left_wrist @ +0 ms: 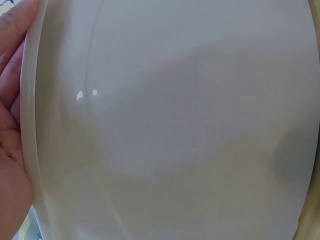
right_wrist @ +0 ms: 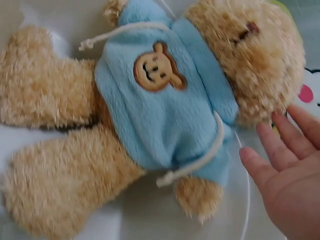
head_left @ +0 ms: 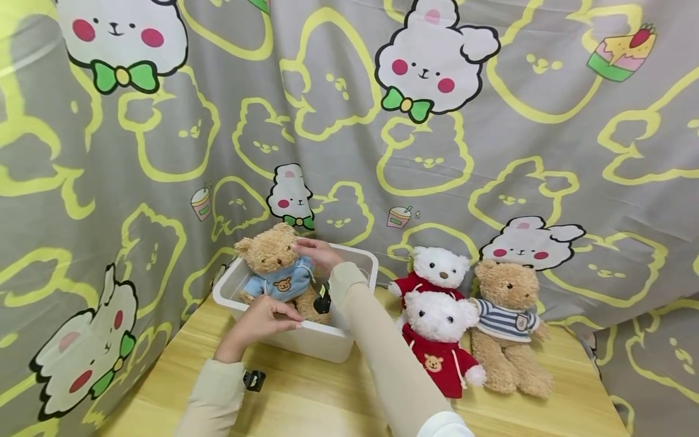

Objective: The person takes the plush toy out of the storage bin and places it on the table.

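Note:
A tan teddy bear [head_left: 271, 252] in a light blue hoodie with a bear-face patch [right_wrist: 160, 70] leans back inside a white plastic bin [head_left: 311, 345]. My right hand [head_left: 322, 255] is beside the bear's head, its fingertips at the fur; the right wrist view shows these fingers [right_wrist: 280, 150] spread and nearly straight. On the bin's front rim lies my left hand [head_left: 267, 318], and its fingertips touch the edge. The left wrist view is filled by the bin's outer wall [left_wrist: 190, 125], with part of the left palm and fingers [left_wrist: 12, 75] along the rim.
To the right of the bin sit two white bears in red hoodies, one behind [head_left: 439, 267] and one in front [head_left: 437, 321]. Next to them is a tan bear [head_left: 505, 340] in a striped top. A patterned curtain [head_left: 338, 152] borders the wooden table [head_left: 295, 400].

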{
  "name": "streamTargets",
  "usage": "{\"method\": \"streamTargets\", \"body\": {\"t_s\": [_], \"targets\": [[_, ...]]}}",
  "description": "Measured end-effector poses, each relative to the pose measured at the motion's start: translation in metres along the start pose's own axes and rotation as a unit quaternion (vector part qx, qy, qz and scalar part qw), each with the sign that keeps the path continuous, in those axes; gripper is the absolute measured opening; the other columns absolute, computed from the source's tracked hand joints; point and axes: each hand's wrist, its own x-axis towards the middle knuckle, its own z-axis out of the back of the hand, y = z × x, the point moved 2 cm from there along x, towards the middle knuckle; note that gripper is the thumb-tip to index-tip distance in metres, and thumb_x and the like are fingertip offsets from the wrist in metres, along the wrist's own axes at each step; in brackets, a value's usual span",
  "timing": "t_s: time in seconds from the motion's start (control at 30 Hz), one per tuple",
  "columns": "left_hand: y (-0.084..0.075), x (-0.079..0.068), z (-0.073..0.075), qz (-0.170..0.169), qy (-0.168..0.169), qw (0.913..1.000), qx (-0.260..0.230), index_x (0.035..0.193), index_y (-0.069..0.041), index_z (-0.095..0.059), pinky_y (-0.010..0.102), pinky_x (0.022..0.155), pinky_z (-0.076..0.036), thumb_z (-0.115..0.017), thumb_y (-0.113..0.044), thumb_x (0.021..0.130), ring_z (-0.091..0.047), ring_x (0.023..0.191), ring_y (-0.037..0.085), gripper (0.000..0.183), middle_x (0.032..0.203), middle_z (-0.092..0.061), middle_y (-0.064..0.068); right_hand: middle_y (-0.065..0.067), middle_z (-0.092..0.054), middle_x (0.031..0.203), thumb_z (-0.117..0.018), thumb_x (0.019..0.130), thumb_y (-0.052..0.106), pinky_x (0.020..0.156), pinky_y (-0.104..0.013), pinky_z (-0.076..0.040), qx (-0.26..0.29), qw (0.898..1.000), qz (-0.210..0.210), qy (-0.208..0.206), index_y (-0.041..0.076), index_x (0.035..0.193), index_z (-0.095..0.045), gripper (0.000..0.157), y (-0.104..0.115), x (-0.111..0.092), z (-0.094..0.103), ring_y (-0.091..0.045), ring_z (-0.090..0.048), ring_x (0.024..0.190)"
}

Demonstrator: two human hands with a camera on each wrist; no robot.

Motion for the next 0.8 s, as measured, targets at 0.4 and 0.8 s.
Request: {"method": "streamTargets", "body": {"t_s": [0.4,0.8], "targets": [[-0.035,0.001,0.008,-0.010,0.005,0.9998,0.014,0.082,0.002,-0.075,0.023,0.065,-0.052,-0.075,0.000,0.076,-0.067,0.071,0.009,0.006,0.080,-0.072,0.011,-0.012,-0.030,0.151,-0.068,0.086,0.036,0.111,-0.040,-0.027,0.020,0.999,-0.001,-0.030,0.006,0.149,-0.026,0.081,-0.023,0.047,-0.012,-0.026,-0.029,0.138],[-0.001,-0.001,-0.004,-0.012,-0.007,0.9998,-0.015,0.081,-0.006,-0.077,0.023,0.065,-0.052,-0.077,-0.008,0.077,-0.067,0.073,0.006,0.005,0.081,-0.073,0.004,-0.012,-0.050,0.134,-0.070,0.084,0.037,0.102,-0.040,-0.038,-0.026,0.996,-0.004,-0.080,0.005,0.138,-0.044,0.068,-0.018,0.042,-0.024,-0.026,-0.048,0.122]]}}
